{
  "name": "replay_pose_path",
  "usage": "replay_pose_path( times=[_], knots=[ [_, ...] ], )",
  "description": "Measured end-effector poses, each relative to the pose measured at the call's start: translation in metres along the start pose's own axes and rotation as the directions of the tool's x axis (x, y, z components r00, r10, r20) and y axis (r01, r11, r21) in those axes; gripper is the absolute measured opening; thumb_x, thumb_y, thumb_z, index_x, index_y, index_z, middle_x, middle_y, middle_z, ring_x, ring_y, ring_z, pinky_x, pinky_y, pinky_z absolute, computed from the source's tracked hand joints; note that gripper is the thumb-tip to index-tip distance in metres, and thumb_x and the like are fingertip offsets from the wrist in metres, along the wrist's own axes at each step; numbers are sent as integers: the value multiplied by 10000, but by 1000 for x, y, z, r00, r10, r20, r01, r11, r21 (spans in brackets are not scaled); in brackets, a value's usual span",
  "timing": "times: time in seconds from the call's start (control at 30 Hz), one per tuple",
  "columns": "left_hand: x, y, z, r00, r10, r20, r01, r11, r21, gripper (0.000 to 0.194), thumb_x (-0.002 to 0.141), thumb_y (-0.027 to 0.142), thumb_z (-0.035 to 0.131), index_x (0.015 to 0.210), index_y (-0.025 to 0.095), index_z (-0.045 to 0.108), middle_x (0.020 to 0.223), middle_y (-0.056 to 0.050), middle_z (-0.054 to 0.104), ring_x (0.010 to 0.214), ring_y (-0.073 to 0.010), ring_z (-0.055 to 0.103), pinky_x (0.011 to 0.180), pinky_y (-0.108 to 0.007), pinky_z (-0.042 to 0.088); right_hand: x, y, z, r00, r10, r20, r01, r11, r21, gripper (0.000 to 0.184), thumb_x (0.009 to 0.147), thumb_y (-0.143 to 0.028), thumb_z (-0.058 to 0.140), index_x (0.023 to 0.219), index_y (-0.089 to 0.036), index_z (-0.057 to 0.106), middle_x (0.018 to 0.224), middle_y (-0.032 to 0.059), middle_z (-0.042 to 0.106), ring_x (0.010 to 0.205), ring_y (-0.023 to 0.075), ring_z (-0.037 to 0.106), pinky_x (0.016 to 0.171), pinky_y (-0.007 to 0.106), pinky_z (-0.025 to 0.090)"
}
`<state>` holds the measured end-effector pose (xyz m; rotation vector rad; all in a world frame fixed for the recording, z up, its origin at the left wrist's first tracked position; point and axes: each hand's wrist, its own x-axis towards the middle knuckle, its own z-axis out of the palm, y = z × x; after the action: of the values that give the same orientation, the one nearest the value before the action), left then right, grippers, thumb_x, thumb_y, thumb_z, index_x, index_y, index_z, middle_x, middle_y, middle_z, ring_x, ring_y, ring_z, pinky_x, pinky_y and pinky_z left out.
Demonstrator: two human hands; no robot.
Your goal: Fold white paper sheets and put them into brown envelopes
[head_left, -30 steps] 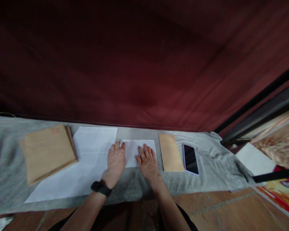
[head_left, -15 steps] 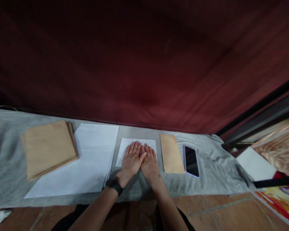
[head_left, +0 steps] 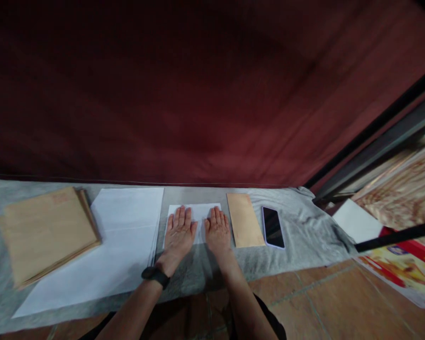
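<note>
Fingers [head_left: 182, 215] flat on white paper [head_left: 199, 216], rectangular, apparently folded

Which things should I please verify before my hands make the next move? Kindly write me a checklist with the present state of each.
1. Left hand and right hand resting on the small white sheet: ok.
2. Hands clear of each other: ok, a gap shows between the thumbs.
3. Single brown envelope apart from the small white sheet: ok, it lies to the right.
4. Large white sheets uncovered: not ok, the brown envelope stack lies partly over them.
5. Lower edge of the small white sheet straight throughout: cannot tell, the hands hide parts.
</note>
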<state>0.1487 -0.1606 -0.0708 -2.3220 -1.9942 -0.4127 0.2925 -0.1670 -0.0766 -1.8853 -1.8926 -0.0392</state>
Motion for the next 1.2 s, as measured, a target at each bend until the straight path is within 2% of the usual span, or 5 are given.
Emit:
replay_pose_path(
  times=[0.17, 0.43, 0.73, 1.0, 1.2],
  knots=[
    [0, -3, 4, 999, 30, 16, -30, 1000, 5, 575, 983, 287, 309, 1495, 57, 436, 1598, -196, 358, 1517, -309, 266, 1240, -499, 185, 4, -20, -13, 994, -90, 64, 83, 991, 109, 519, 1067, -321, 315, 1523, -88, 405, 1593, 149, 376, 1507, 242, 294, 1224, 462, 281],
    [-2, -11, 18, 998, 57, -34, -60, 995, -74, 608, 905, 144, 338, 1503, 137, 446, 1591, -140, 404, 1525, -283, 252, 1246, -492, 198, 7, -38, -5, 923, -340, 181, 300, 929, 215, 497, 1086, -351, 293, 1534, -162, 395, 1560, 74, 451, 1465, 164, 374, 1223, 390, 323],
    [-3, -9, 13, 986, 141, -85, -137, 989, 49, 550, 911, 153, 341, 1420, 86, 538, 1547, -183, 455, 1504, -310, 300, 1215, -545, 233, 18, -22, -1, 960, -234, 156, 218, 969, 114, 463, 1081, -419, 331, 1503, -274, 452, 1586, 43, 416, 1457, 226, 394, 1206, 449, 317],
    [0, -8, 2, 980, 132, -152, -135, 991, -14, 561, 948, 275, 356, 1426, 35, 521, 1539, -247, 431, 1452, -362, 390, 1183, -566, 284, 24, -2, 8, 983, -174, 55, 173, 985, 8, 501, 1050, -460, 418, 1499, -243, 466, 1579, 80, 420, 1458, 258, 391, 1194, 460, 324],
    [-1, -9, 0, 985, 98, -145, -110, 990, -82, 559, 960, 336, 384, 1424, 61, 532, 1532, -221, 456, 1445, -339, 410, 1200, -534, 281, 15, 11, 8, 993, -115, 4, 115, 991, -75, 588, 1041, -439, 443, 1519, -99, 415, 1565, 184, 416, 1461, 287, 380, 1171, 464, 348]
  ],
)
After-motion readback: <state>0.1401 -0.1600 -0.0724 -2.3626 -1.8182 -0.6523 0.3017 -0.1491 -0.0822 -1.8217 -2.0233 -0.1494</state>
